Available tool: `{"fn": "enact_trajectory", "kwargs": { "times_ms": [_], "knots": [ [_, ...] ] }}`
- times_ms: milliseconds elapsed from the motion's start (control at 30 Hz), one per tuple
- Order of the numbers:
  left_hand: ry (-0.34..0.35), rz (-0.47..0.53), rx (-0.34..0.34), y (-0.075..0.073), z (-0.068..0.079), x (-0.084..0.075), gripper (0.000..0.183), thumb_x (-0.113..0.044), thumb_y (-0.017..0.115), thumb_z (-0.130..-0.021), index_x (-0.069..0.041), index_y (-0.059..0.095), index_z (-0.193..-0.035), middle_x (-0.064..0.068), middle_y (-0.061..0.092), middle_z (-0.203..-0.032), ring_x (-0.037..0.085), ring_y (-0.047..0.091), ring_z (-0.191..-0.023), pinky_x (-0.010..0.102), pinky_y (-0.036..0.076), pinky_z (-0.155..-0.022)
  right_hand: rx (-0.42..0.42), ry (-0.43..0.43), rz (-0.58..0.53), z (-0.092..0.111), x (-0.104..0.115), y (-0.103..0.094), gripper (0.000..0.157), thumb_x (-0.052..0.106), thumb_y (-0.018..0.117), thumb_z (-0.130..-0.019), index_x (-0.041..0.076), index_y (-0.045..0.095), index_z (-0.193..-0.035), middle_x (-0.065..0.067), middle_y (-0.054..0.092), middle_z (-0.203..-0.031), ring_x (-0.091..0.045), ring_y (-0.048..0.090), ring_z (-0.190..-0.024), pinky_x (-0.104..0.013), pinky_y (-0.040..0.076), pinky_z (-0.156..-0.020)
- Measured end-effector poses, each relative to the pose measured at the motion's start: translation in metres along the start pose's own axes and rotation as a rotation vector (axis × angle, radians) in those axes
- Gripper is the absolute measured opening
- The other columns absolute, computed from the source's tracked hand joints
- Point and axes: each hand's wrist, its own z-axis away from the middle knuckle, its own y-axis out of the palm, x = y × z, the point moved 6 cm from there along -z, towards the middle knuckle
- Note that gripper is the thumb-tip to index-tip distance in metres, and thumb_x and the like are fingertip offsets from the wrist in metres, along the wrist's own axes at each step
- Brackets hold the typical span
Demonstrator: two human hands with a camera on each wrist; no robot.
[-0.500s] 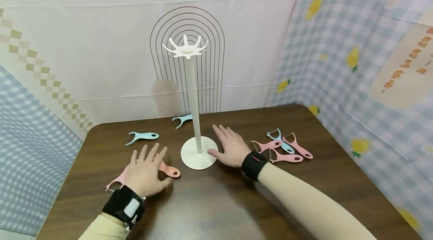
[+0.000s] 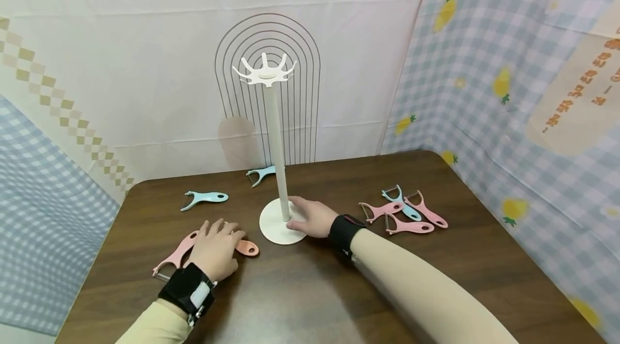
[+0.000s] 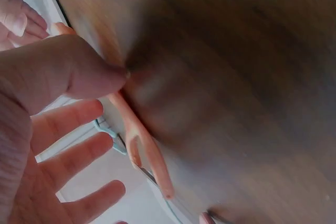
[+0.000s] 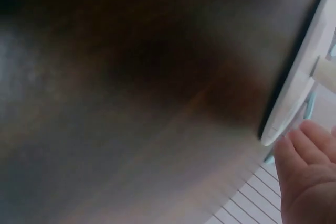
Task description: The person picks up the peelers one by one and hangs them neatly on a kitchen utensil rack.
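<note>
A white stand with a pole [image 2: 275, 139] and a ring of upturned hooks [image 2: 266, 74] on top rises from a round base [image 2: 270, 226]. My right hand [image 2: 315, 218] reaches over the base's right side, thumb and fingers extended close to the foot of the pole. In the right wrist view, its fingertips lie right at the base's rim. My left hand [image 2: 213, 251] hovers low over an orange peeler [image 2: 249, 248], hiding its head in the head view. The left wrist view shows the fingers apart beside that peeler's handle and fork. A pink peeler [image 2: 178, 252] lies left of this hand.
One light blue peeler [image 2: 208, 197] lies at the back left, another [image 2: 261, 173] behind the pole. On the right, several pink peelers [image 2: 410, 225] and a light blue one [image 2: 410, 210] overlap in a cluster. Patterned cloths hang around the brown table [image 2: 290, 301].
My right hand has moved left over the stand's base, closer to the pole. The left hand has come down toward the orange peeler, its fingers less stretched, uncovering more of the pink one.
</note>
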Motion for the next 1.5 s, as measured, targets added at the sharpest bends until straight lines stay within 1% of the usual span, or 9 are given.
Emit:
{"fn": "enact_trajectory", "kwargs": {
  "times_ms": [233,500,733,1033,1167,1267,1333,1433,1500],
  "knots": [
    [0.040,0.018,-0.033,0.002,-0.001,0.001,0.030,-0.003,0.065,-0.063,-0.013,0.074,-0.090,0.006,0.067,-0.108,0.040,0.055,-0.112,0.065,0.029,-0.100,0.058,-0.001,0.091,-0.001,-0.002,0.008,0.064,0.040,0.068,-0.090,0.016,0.046,-0.145,-0.007,0.055,-0.137,-0.022,0.052,-0.123,-0.035,0.039,-0.102],
    [0.098,0.024,-0.112,-0.002,0.003,0.000,0.017,-0.001,0.067,-0.064,-0.018,0.066,-0.064,-0.001,0.065,-0.080,0.032,0.061,-0.097,0.059,0.031,-0.102,0.107,-0.009,0.103,-0.001,0.003,0.017,0.058,0.034,0.071,-0.089,0.012,0.053,-0.139,-0.006,0.046,-0.145,-0.021,0.040,-0.135,-0.036,0.031,-0.109],
    [0.129,0.019,-0.145,-0.001,-0.003,0.000,0.016,-0.004,0.071,-0.066,-0.020,0.068,-0.065,-0.004,0.060,-0.071,0.030,0.062,-0.083,0.057,0.034,-0.100,0.119,-0.004,0.125,-0.004,0.002,0.012,0.056,0.034,0.072,-0.088,0.014,0.056,-0.137,-0.007,0.046,-0.145,-0.021,0.041,-0.134,-0.035,0.032,-0.108],
    [0.098,0.053,-0.114,-0.002,-0.010,0.002,0.016,0.000,0.068,-0.070,-0.015,0.073,-0.071,-0.003,0.065,-0.069,0.023,0.064,-0.073,0.056,0.035,-0.100,0.131,0.019,0.124,-0.004,0.001,0.009,0.055,0.034,0.072,-0.088,0.016,0.056,-0.137,-0.005,0.045,-0.146,-0.021,0.042,-0.133,-0.035,0.033,-0.108],
    [0.083,0.052,-0.122,-0.006,-0.012,0.003,0.014,0.000,0.069,-0.071,-0.014,0.071,-0.069,-0.004,0.065,-0.065,0.021,0.063,-0.070,0.058,0.030,-0.103,0.127,0.022,0.128,-0.004,-0.001,0.008,0.055,0.034,0.071,-0.088,0.016,0.056,-0.138,-0.005,0.045,-0.146,-0.021,0.042,-0.134,-0.035,0.032,-0.108],
    [0.069,0.041,-0.160,-0.012,-0.014,0.007,0.014,-0.002,0.072,-0.072,-0.015,0.069,-0.068,-0.006,0.064,-0.064,0.021,0.061,-0.069,0.059,0.024,-0.105,0.128,0.016,0.133,-0.003,-0.002,0.008,0.054,0.034,0.071,-0.089,0.015,0.056,-0.137,-0.005,0.045,-0.146,-0.021,0.042,-0.133,-0.035,0.032,-0.108],
    [0.054,0.048,-0.199,-0.019,-0.017,0.012,0.013,-0.006,0.075,-0.074,-0.016,0.068,-0.069,-0.006,0.063,-0.064,0.021,0.060,-0.069,0.059,0.026,-0.103,0.126,0.010,0.131,-0.004,-0.002,0.008,0.054,0.034,0.071,-0.089,0.015,0.056,-0.137,-0.005,0.045,-0.146,-0.021,0.042,-0.133,-0.035,0.033,-0.108],
    [0.021,0.144,-0.252,-0.038,-0.027,0.020,0.013,-0.006,0.072,-0.081,-0.013,0.067,-0.071,-0.004,0.059,-0.064,0.019,0.057,-0.062,0.048,0.044,-0.084,0.122,0.002,0.123,-0.004,-0.003,0.009,0.053,0.033,0.071,-0.089,0.014,0.057,-0.136,-0.005,0.046,-0.145,-0.021,0.043,-0.133,-0.035,0.033,-0.107],
    [-0.006,0.229,-0.289,-0.056,-0.036,0.026,0.008,-0.006,0.070,-0.085,-0.009,0.070,-0.077,0.000,0.061,-0.068,0.020,0.058,-0.063,0.043,0.049,-0.070,0.122,0.001,0.124,-0.004,-0.003,0.010,0.053,0.033,0.071,-0.089,0.014,0.057,-0.136,-0.005,0.046,-0.145,-0.021,0.043,-0.132,-0.035,0.033,-0.107]
  ]
}}
